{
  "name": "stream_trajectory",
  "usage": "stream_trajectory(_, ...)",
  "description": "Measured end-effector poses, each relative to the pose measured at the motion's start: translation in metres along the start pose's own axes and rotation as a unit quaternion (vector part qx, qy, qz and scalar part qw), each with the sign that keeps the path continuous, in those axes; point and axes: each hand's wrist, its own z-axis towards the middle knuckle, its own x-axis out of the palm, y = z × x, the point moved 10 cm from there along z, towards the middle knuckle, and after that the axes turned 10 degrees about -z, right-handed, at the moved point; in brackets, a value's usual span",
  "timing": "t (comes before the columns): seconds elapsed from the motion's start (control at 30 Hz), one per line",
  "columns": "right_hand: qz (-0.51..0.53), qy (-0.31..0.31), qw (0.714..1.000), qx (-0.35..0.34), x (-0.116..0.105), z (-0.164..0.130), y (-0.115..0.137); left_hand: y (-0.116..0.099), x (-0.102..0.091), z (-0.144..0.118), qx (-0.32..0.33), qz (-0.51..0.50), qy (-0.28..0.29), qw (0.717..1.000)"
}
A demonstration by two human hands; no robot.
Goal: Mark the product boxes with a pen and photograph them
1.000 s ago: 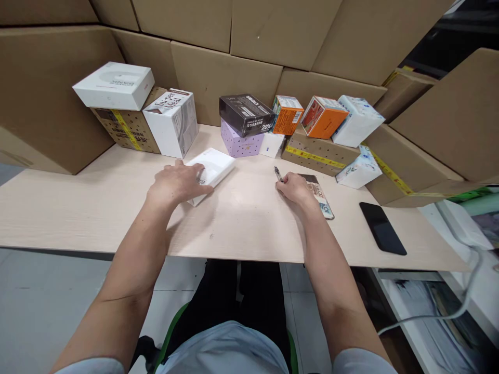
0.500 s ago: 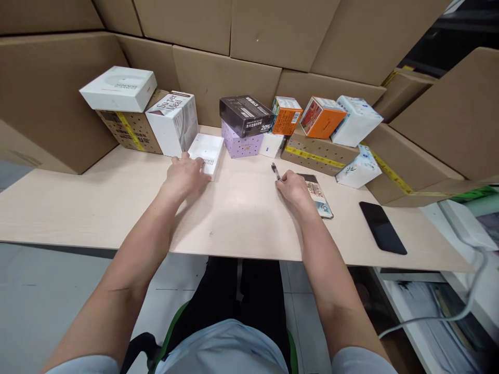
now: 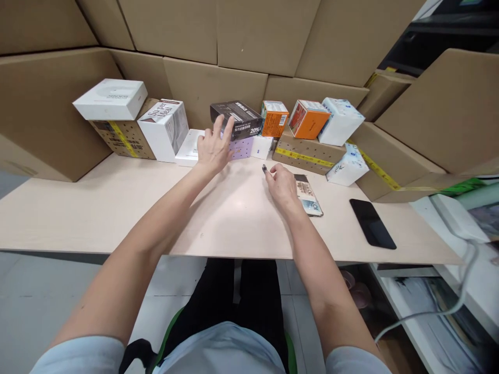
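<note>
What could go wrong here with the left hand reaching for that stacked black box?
The black box sits askew on the purple box, so the left hand may tip it onto the orange box beside it. The right hand holds a pen loosely; it might roll across the table.

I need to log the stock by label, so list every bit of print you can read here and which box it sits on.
"Super Meal": top of the white carton beside the flat white box.
"20%": front corner of the black box that the left hand reaches to.
Too small or blurred: the white box on the left, the orange boxes, the packet by the right hand.
</note>
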Motion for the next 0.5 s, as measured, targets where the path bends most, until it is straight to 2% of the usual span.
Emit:
stream_trajectory(0.13,0.022,-0.011,1.0,-0.012,-0.002,0.002,-0.002,-0.012,0.02,0.041,-0.006,-0.001,0.02,1.0)
stream_trajectory(0.23,0.032,-0.028,0.999,0.01,-0.006,0.004,-0.012,-0.009,0.024,0.045,-0.009,-0.002,0.043,0.999)
stream_trajectory(0.3,0.045,-0.04,0.998,0.016,-0.008,0.006,-0.017,-0.004,0.019,0.033,0.001,-0.009,0.054,0.999)
stream_trajectory(0.4,0.101,-0.045,0.993,0.029,-0.009,0.008,-0.022,0.004,0.003,-0.001,0.054,-0.046,0.051,0.996)
stream_trajectory(0.5,0.248,-0.002,0.965,0.086,0.0,0.01,-0.031,0.007,-0.016,-0.042,0.149,-0.127,0.037,0.98)
